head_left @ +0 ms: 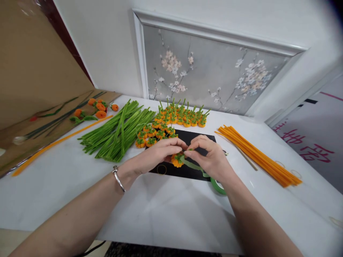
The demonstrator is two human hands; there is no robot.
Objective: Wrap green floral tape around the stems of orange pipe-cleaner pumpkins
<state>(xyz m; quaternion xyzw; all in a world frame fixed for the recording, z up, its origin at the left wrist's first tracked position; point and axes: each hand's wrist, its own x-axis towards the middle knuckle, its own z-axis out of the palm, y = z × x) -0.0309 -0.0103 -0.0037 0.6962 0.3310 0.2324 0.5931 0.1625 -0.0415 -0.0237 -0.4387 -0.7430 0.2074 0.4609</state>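
Over a black mat (pixel 184 172), my left hand (pixel 166 149) is closed around a small orange pipe-cleaner pumpkin (pixel 177 161) with green on top. My right hand (pixel 207 153) pinches at the pumpkin's green stem, close against the left fingertips. A strip of green floral tape (pixel 193 166) runs from the stem, under the right hand, towards a green tape roll (pixel 218 186) lying by the right wrist. The exact grip of the right fingertips on tape or stem is partly hidden. A thin rubber band (pixel 161 169) lies on the mat.
Behind the hands stand several finished-looking orange pumpkins (pixel 187 123) with green stems. Green pipe cleaners (pixel 120 132) are heaped on the left, orange pipe cleaners (pixel 257 155) on the right. Farther left lie orange flowers (pixel 100 110) on cardboard. A wall panel (pixel 214 64) borders the table's back.
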